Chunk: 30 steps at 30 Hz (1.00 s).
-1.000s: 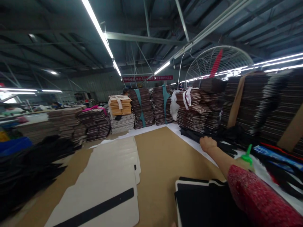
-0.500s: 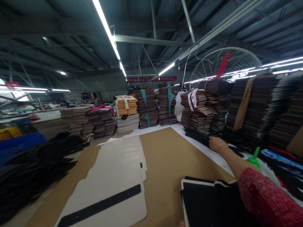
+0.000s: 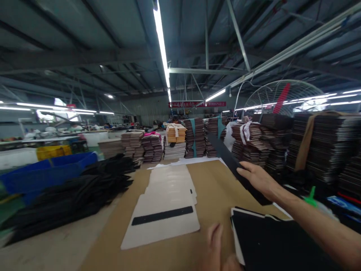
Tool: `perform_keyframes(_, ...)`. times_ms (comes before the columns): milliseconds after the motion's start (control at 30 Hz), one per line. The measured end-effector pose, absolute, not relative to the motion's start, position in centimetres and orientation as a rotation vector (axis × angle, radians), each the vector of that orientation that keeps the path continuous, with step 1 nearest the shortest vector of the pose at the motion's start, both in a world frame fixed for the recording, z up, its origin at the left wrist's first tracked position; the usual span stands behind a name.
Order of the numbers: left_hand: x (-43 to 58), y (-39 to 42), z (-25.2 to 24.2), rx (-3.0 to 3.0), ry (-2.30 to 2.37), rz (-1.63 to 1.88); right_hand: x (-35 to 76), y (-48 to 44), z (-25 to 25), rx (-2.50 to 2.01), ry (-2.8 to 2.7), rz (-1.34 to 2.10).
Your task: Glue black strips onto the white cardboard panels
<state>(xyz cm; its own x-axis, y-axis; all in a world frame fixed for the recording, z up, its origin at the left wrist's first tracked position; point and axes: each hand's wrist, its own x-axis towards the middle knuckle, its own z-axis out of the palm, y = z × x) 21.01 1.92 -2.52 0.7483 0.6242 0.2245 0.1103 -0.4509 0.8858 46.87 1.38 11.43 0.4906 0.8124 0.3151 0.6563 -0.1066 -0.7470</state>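
My right hand (image 3: 258, 178) is closed on a long black strip (image 3: 245, 180), pinching it near its middle above the right side of the brown table covering (image 3: 214, 195). At the bottom centre my left hand (image 3: 216, 244) is partly in view and a little blurred, its fingers apart and nothing visible in them. To its left lies a row of overlapping cream sheets (image 3: 166, 195); a black strip (image 3: 162, 215) rests across the nearest one. Just right of my left hand lies a stack of black panels (image 3: 270, 241) with pale edges, partly hidden under my right forearm.
Black cloth pieces (image 3: 76, 199) are heaped at the left, beside a blue bin (image 3: 64, 162). Tied stacks of dark panels (image 3: 194, 137) line the far edge. More stacks (image 3: 324, 146), a green nozzle (image 3: 311, 197) and a large fan (image 3: 284, 98) are at the right.
My right hand has lifted a black strip from the dark pile at the right and brought it over the table. My left hand has come further into view. The view has swung left.
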Motion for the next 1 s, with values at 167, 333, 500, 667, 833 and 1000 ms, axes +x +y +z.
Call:
perform_keyframes(167,17.6,1.0,1.4,1.491,0.26,0.986,33.3,-4.9,9.7,-1.335,-1.139,1.044)
perform_keyframes(333,11.8,-0.9,2.4,0.896,0.295,0.977,24.9,-6.9,5.2,-1.161,-1.387,1.305)
perform_keyframes(500,7.6,-1.7,1.7,0.78,0.491,1.095,22.4,-5.4,4.3,-1.388,-1.577,0.967)
perform_keyframes(667,5.7,-2.2,2.9,0.729,0.602,1.118,21.8,-4.3,6.3,-1.049,-1.638,1.037)
perform_keyframes(833,-0.9,-1.3,6.3,1.127,0.781,1.128,24.2,-1.0,5.4,-1.475,-1.734,0.848)
perform_keyframes(1000,-6.0,5.3,9.1,2.12,1.694,0.57,29.1,3.8,0.4,-2.002,-1.96,0.425)
